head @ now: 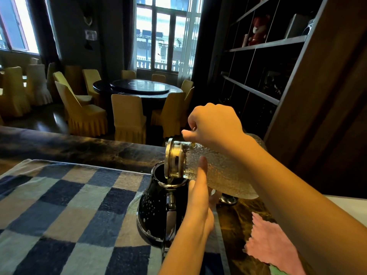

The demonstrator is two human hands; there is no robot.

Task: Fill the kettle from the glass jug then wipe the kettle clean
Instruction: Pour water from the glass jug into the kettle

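Dark marble tabletop (83,149) fills the near ground, with a dim dining room of covered chairs beyond it. From my feed, the right hand (215,124) is curled closed over the top of the glass jug (222,173), fingers (191,133) clamped on what I take to be its handle, though the hand hides most of it. The left hand (198,197) rises from below with its fingers together, the tips pressed flat on the jug's textured wall just behind the metal lid (173,157). The jug lies tipped nearly on its side, mouth to the left, directly over the open top of the black kettle (158,207); a thin stream seems to drop in. The kettle stands on the right edge of a blue checked towel (65,205), its handle facing me. I judge the jug rigid, fragile and heavy with liquid, its dimpled glass giving some grip, so handle plus a supporting palm is the sound hold. The kettle looks glossy and slick, best taken by its handle. A pink cloth (272,241) lies near right, apart from both hands.
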